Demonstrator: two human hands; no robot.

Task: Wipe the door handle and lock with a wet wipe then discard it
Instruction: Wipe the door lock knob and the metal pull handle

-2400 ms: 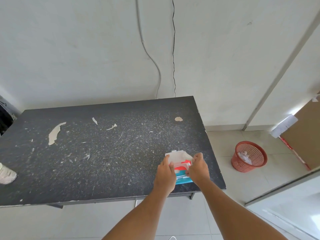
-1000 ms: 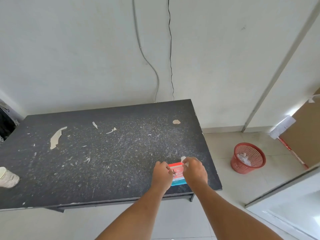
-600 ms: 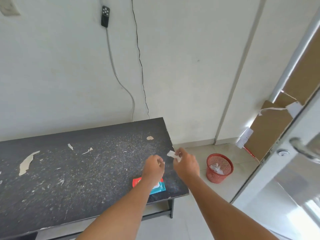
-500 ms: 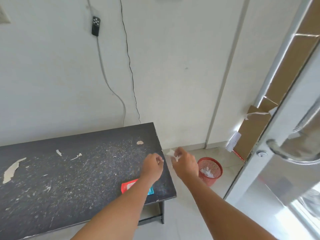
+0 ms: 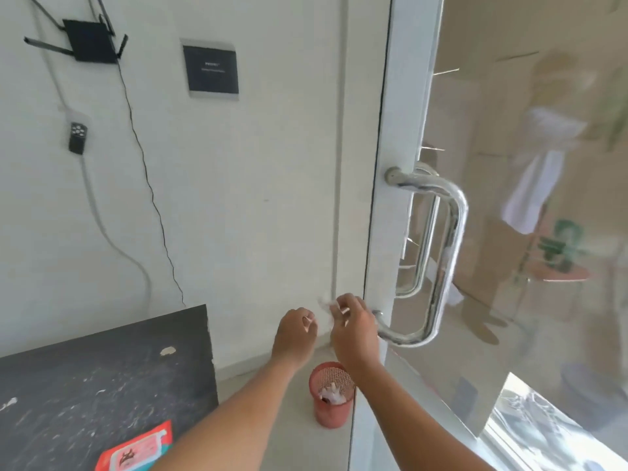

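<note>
**Stage of the task.** We judge the work to be at its opening. The wet wipe (image 5: 324, 302) is out of its pack and in hand, but no wiping has begun and discarding lies further off. The wipe shows only as a blurred white scrap, so we cannot say whether it is folded or spread.

**State of the grip.** The right hand (image 5: 353, 329) is raised with its fingers curled, and it pinches the wipe at its fingertips. The left hand (image 5: 295, 329) hangs just beside it, to its left, with its fingers also curled. We cannot tell whether it pinches a corner of the wipe or holds nothing.

**Task things relative to the grip.** The door handle (image 5: 453, 232), a chromed bow-shaped pull, rises above and to the right of the right hand. Its lower mount sits just beyond that hand's knuckles, on the white door frame (image 5: 394, 147). Wipe and metal are near but apart, with no contact visible. We cannot make out the lock, which may lie behind the right hand.

**Remaining steps, as we judge them.**
- Carry the wipe a short way rightward onto the lower mount.
- Run it up along the bar.
- Treat the lock.
- Drop the wipe.

The red basket (image 5: 331, 402) stands on the floor directly below both hands. The pack of wipes (image 5: 136, 450) lies on the dark table (image 5: 102, 368), well below and to the left of the grip.
</note>
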